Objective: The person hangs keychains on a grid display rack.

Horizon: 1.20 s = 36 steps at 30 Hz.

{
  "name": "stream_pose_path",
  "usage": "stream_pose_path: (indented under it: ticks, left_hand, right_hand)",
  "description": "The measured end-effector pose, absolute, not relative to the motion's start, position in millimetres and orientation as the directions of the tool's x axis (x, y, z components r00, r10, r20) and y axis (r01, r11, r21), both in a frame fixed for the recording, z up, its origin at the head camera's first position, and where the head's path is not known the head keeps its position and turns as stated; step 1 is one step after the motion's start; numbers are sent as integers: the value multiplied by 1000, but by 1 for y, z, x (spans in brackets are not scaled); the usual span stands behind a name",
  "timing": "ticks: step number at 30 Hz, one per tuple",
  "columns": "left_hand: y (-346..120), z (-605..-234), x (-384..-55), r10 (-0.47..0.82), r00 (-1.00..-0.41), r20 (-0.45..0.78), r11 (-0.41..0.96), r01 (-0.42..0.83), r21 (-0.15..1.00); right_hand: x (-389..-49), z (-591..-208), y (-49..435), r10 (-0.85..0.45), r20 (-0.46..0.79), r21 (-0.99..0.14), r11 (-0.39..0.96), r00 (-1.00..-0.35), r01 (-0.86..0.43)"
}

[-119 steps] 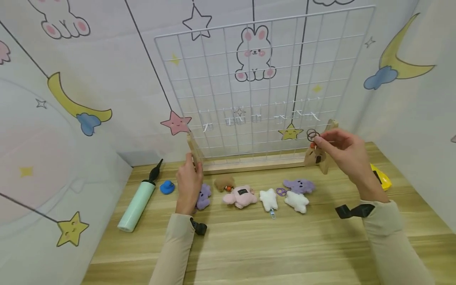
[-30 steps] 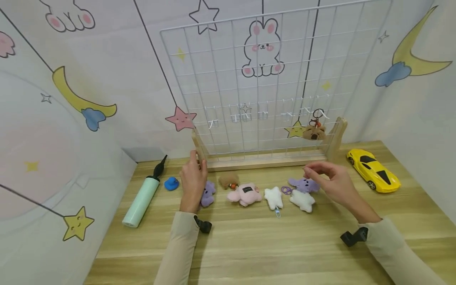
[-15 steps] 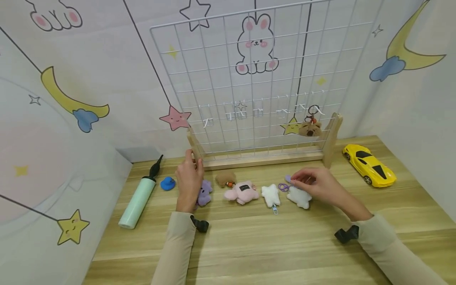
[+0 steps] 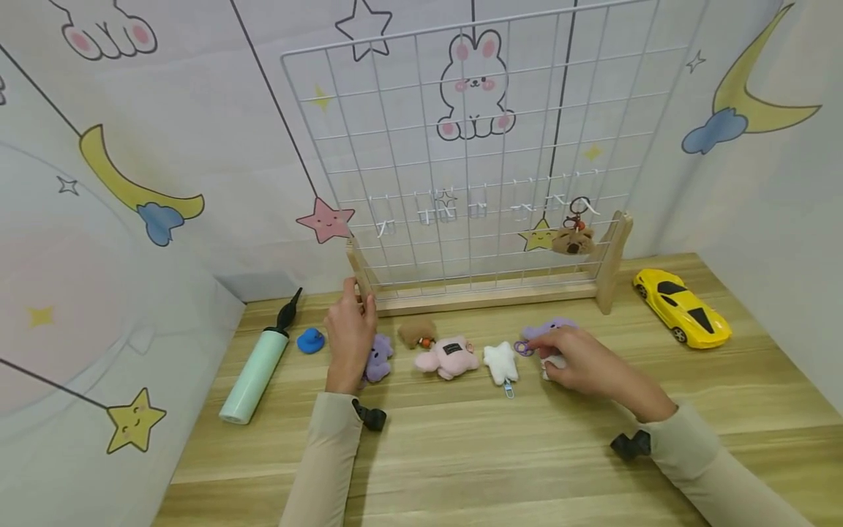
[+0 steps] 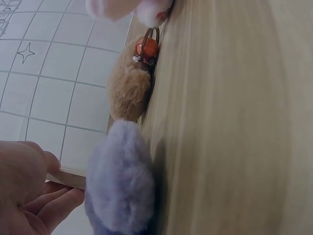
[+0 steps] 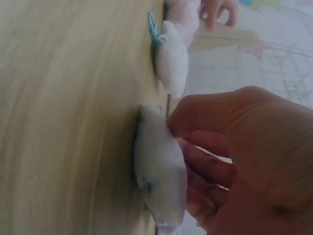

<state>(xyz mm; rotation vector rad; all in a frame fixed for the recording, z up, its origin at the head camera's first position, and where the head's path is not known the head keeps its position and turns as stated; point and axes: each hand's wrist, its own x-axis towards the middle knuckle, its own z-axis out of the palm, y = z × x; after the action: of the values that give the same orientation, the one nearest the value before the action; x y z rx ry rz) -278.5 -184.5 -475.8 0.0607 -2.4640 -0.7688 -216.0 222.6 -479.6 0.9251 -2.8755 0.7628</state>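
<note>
My left hand [image 4: 351, 326] grips the left wooden upright [image 5: 71, 177] of a grid-panel stand, thumb on one side and fingers on the other. Just under that wrist lies a purple plush [image 4: 378, 359]. My right hand [image 4: 582, 362] is on a white plush [image 6: 161, 156] lying on the table, thumb against it and fingers around its far side, partly covering it. Close to the fingertips lies the purple ring [image 4: 523, 348] of a purple plush [image 4: 549, 327]. A brown bear-face plush keychain [image 4: 573, 240] hangs by its ring from a hook at the grid's right.
A white wire grid [image 4: 467, 168] with several clear hooks stands at the back. Along its front lie a brown plush [image 4: 417, 333], a pink plush [image 4: 448, 357] and a white star-shaped plush [image 4: 501, 363]. Also there: a green pump [image 4: 253, 377], blue duck [image 4: 310, 340] and yellow car [image 4: 681, 307].
The brown plush keychain went from my right hand onto a hook. My right hand then came down, passed over the purple plush, and moved onto the white plush. My left hand stayed put.
</note>
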Motion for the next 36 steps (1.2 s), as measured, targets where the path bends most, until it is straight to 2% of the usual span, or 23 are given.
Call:
stream_pose_path:
  ticks: [8, 13, 17, 20, 26, 30, 36]
  left_hand:
    - [-184, -476, -280, -195, -848, 493, 837, 118, 534]
    - [-184, -475, -279, -200, -846, 494, 837, 114, 535]
    - [-184, -475, -279, -194, -851, 488, 835, 117, 537]
    - [-184, -474, -280, -192, -849, 493, 837, 121, 534]
    - [-185, -475, -281, -200, -842, 501, 836, 119, 535]
    - [-186, -476, -280, -199, -847, 492, 835, 117, 538]
    - [-185, -476, -279, -198, -854, 482, 834, 112, 540]
  right_hand:
    - [-216, -483, 225, -523, 195, -429, 715, -830, -552]
    - [-219, -478, 231, -547, 195, -476, 673, -814, -566]
    - [-219, -469, 240, -521, 134, -498, 700, -843, -512]
    - [-219, -464, 245, -505, 51, -465, 752, -862, -467]
    - [-217, -459, 245, -554, -55, -395, 776, -830, -492]
    - [-213, -459, 242, -550, -74, -380, 787, -832, -487]
    - [-211, -464, 240, -525, -20, -398, 785, -851, -475]
